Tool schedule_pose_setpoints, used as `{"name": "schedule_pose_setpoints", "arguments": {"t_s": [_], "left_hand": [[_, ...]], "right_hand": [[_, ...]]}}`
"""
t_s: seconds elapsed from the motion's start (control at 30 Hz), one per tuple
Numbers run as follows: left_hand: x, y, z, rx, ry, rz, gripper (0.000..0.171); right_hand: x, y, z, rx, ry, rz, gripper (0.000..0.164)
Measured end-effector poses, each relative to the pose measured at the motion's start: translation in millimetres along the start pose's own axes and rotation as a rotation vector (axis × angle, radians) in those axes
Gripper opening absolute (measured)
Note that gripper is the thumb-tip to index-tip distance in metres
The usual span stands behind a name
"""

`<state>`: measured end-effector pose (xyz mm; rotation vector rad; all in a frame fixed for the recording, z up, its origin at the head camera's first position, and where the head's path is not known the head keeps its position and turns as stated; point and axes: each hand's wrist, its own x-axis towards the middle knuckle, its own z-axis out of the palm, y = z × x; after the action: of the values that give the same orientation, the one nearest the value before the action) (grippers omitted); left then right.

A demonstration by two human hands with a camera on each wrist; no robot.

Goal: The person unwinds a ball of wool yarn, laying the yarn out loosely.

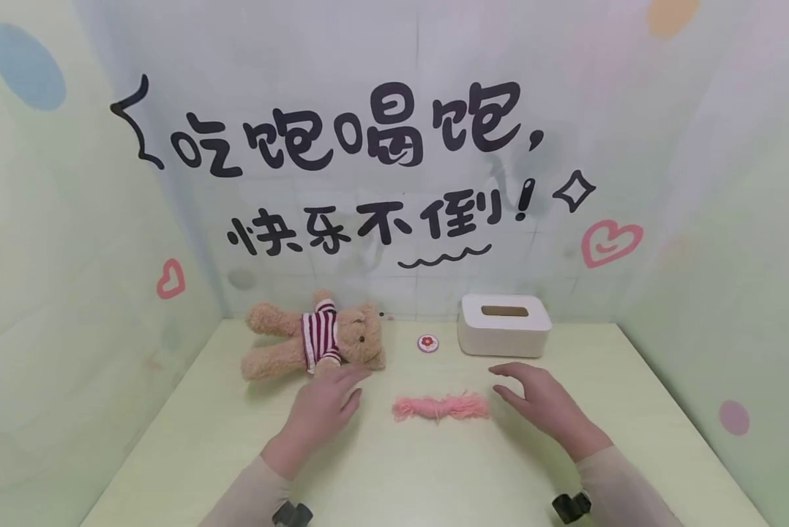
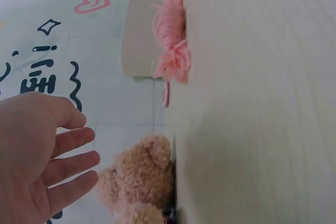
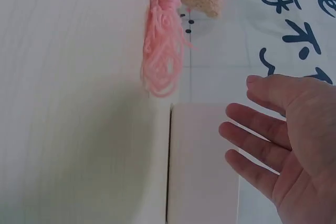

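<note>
A bundle of pink yarn (image 1: pixel 440 406), tied round its middle, lies on the table between my two hands. My left hand (image 1: pixel 322 406) hovers above the table to the left of the yarn, close to the teddy bear (image 1: pixel 320 337), its fingers relaxed and holding nothing. The bear lies on its back in a striped shirt, head toward the right. On the yarn's other side my right hand (image 1: pixel 539 399) hovers, fingers loosely bent and apart, with nothing in them. Both palms, seen in the wrist views, are bare.
A white tissue box (image 1: pixel 505 333) with a slot in its lid stands at the back right. Left of it lies a small round badge (image 1: pixel 427 343) with a red flower. Printed cloth walls enclose the pale table (image 1: pixel 421 476) at the back and sides.
</note>
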<state>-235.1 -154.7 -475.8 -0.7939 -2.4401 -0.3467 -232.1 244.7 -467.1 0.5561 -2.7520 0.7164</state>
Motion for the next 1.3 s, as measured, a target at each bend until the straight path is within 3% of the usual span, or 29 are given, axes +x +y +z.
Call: {"name": "schedule_pose_setpoints", "arguments": {"t_s": [0.13,0.3,0.43,0.6,0.73,0.87,1.07,1.3], "left_hand": [[10.0,16.2,18.5,-0.095,-0.148,-0.024,0.029],[22.3,30.0,39.4,-0.262,-0.376,-0.144,0.028],[30.7,37.1,52.4,-0.318,-0.456,-0.184,0.027],[34.5,39.0,62.3,-0.302,-0.464,-0.175,0.022],[36.0,39.1,70.0,-0.302,-0.458,-0.179,0.02],[35.7,42.5,71.5,-0.329,-0.464,-0.22,0.015],[30.5,47.3,63.1,-0.462,-0.416,-0.355,0.006],[24.0,39.7,52.0,-0.687,-0.274,-0.465,0.008]], "right_hand": [[12.1,-11.7,15.3,0.049,-0.095,-0.043,0.024],[22.8,-26.2,35.7,0.115,-0.189,-0.074,0.023],[29.9,-40.3,50.3,0.154,-0.246,-0.069,0.029],[36.7,-54.7,65.8,0.091,-0.263,-0.092,0.035],[39.5,-56.6,71.0,-0.002,-0.212,-0.149,0.02],[37.4,-55.9,68.9,0.008,-0.158,-0.1,0.005],[32.4,-57.9,60.7,0.044,-0.101,-0.017,0.005],[22.7,-60.6,49.4,0.118,-0.027,0.046,0.007]]}}
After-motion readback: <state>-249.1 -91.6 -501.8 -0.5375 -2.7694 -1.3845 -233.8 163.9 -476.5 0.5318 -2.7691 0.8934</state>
